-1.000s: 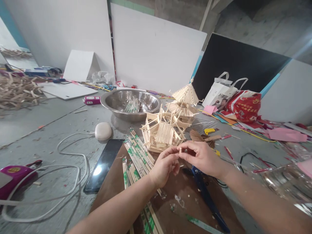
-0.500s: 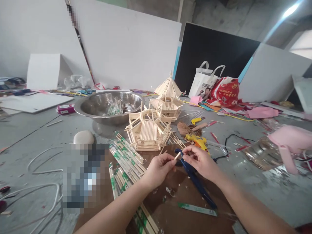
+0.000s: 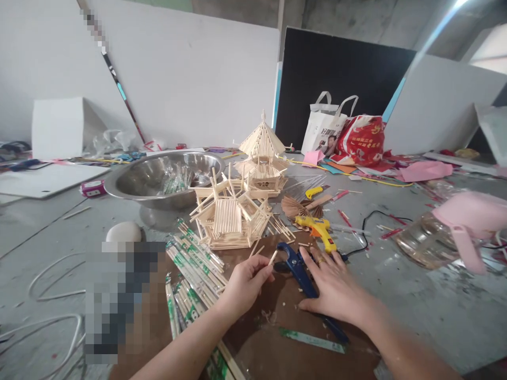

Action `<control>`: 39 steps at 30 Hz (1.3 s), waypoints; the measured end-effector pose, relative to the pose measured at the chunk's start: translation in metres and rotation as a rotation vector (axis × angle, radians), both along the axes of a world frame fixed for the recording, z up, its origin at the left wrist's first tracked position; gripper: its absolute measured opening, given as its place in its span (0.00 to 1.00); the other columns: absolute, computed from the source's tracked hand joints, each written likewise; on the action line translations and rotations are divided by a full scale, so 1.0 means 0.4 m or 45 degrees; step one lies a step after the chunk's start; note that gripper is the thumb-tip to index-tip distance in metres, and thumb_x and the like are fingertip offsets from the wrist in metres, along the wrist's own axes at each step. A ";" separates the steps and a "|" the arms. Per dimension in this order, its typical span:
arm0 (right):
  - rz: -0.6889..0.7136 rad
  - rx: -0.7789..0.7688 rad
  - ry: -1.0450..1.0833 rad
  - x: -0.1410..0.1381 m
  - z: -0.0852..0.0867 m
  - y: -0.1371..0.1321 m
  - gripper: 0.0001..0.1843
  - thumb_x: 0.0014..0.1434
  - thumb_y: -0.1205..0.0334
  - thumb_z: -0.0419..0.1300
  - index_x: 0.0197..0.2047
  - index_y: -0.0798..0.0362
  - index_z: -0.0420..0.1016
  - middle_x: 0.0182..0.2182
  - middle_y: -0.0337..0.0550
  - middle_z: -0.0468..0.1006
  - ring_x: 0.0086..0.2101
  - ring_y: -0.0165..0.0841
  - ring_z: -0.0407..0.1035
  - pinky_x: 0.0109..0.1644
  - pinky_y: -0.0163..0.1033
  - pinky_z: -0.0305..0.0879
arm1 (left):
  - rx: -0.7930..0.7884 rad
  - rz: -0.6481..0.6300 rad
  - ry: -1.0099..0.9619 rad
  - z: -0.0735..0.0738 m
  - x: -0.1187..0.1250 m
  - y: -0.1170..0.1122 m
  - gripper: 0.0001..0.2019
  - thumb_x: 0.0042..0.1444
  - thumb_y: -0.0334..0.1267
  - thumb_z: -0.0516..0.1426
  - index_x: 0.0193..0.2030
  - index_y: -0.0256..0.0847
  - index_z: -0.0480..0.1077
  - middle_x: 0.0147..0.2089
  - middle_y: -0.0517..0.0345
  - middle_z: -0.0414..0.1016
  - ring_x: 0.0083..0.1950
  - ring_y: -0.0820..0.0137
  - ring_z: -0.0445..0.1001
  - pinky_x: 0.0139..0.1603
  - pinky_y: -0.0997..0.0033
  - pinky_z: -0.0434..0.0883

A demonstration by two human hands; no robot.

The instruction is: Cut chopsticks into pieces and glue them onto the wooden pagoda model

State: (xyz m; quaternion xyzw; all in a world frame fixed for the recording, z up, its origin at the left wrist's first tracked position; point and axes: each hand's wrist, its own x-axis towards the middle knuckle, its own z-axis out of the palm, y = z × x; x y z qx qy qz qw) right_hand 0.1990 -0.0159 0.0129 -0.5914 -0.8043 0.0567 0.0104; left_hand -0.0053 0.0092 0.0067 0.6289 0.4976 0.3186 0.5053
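My left hand (image 3: 242, 285) pinches a short wooden stick (image 3: 272, 257) between thumb and fingers, its free end pointing up and right. My right hand (image 3: 335, 287) lies flat with fingers spread over the blue cutter (image 3: 295, 265) on the brown board (image 3: 273, 332). A yellow glue gun (image 3: 319, 229) lies just beyond the right fingertips. A stick-built model (image 3: 227, 216) stands behind the hands, and a second model with a pointed roof (image 3: 262, 158) stands farther back.
Wrapped chopsticks (image 3: 190, 269) lie piled left of my left hand. A steel bowl (image 3: 158, 182) sits behind them. A clear jug with a pink lid (image 3: 447, 232) lies at right. Bags (image 3: 348, 137), coloured paper and white boards line the back; cables trail at left.
My right hand let go of the stick and dropped flat onto the blue cutter. My left hand keeps the stick. The view swung right.
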 end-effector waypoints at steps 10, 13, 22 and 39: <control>-0.018 0.122 0.308 0.011 -0.009 0.005 0.37 0.40 0.64 0.54 0.57 0.55 0.54 0.52 0.51 0.61 0.49 0.44 0.56 0.51 0.49 0.53 | 0.060 0.055 -0.007 -0.008 0.002 -0.005 0.13 0.51 0.46 0.50 0.28 0.38 0.65 0.24 0.62 0.69 0.18 0.79 0.60 0.20 0.79 0.58; -0.036 0.091 0.585 0.015 -0.003 0.007 0.35 0.41 0.63 0.54 0.55 0.53 0.55 0.53 0.49 0.60 0.52 0.41 0.54 0.54 0.48 0.50 | 0.120 0.106 -0.034 -0.008 0.001 -0.008 0.13 0.51 0.46 0.50 0.27 0.38 0.65 0.22 0.63 0.66 0.18 0.79 0.60 0.20 0.79 0.58; -0.133 -0.219 1.571 0.036 0.035 0.013 0.29 0.46 0.57 0.52 0.53 0.49 0.54 0.51 0.49 0.64 0.51 0.40 0.59 0.52 0.46 0.57 | 0.164 0.071 -0.092 0.009 0.005 -0.016 0.10 0.51 0.44 0.52 0.29 0.39 0.65 0.28 0.57 0.70 0.30 0.72 0.69 0.29 0.75 0.64; 0.171 -0.487 1.967 -0.004 0.016 0.001 0.35 0.48 0.42 0.45 0.59 0.43 0.47 0.56 0.45 0.59 0.52 0.42 0.56 0.52 0.45 0.54 | 0.209 -0.550 0.003 0.011 0.026 -0.033 0.10 0.52 0.42 0.52 0.30 0.37 0.69 0.33 0.57 0.68 0.34 0.73 0.66 0.36 0.76 0.63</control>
